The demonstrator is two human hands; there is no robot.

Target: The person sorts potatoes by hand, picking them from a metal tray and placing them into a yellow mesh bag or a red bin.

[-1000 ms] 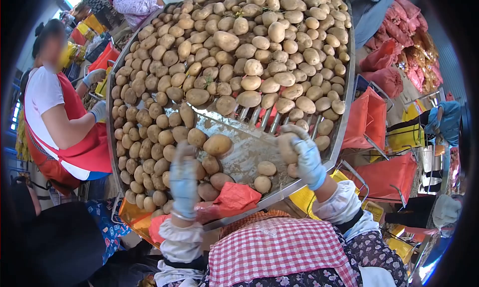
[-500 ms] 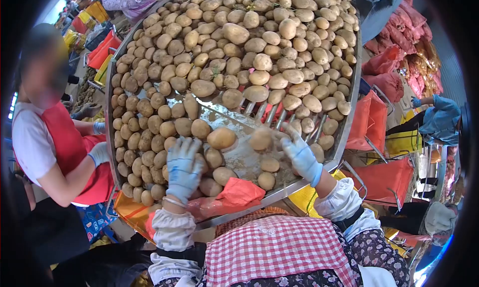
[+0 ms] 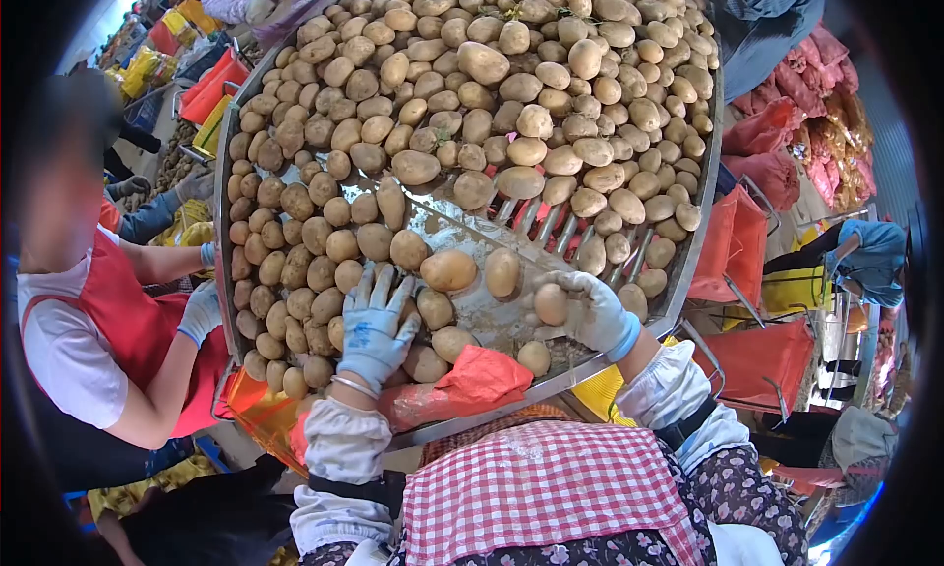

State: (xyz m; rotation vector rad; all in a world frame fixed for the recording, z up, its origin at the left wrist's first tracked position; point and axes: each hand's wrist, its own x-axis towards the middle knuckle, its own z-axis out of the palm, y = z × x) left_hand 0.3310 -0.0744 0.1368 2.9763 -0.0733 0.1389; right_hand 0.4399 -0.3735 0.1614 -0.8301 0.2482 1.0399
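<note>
Potatoes [image 3: 482, 62] lie heaped over a metal sorting table [image 3: 462, 234]. My left hand [image 3: 376, 328], in a white and blue glove, rests on potatoes near the front edge with its fingers spread. My right hand [image 3: 597, 313], gloved too, has its fingers curled beside a small potato [image 3: 551, 303], which it seems to hold at the fingertips. One larger potato [image 3: 501, 272] lies on the bare metal between my hands, with another [image 3: 448, 270] to its left. A red bag [image 3: 482, 377] lies over the front edge.
A person in a red apron [image 3: 138, 320] stands at the left side. Metal rollers [image 3: 565, 234] show right of centre. Red bags on frames [image 3: 733, 241] stand along the right side, with stacked red sacks [image 3: 787, 84] behind. Another person's hand reaches in at the top left.
My right hand has curled in around a small potato. A larger potato now sits further left of it. My left hand's fingers have spread. The view has shifted slightly.
</note>
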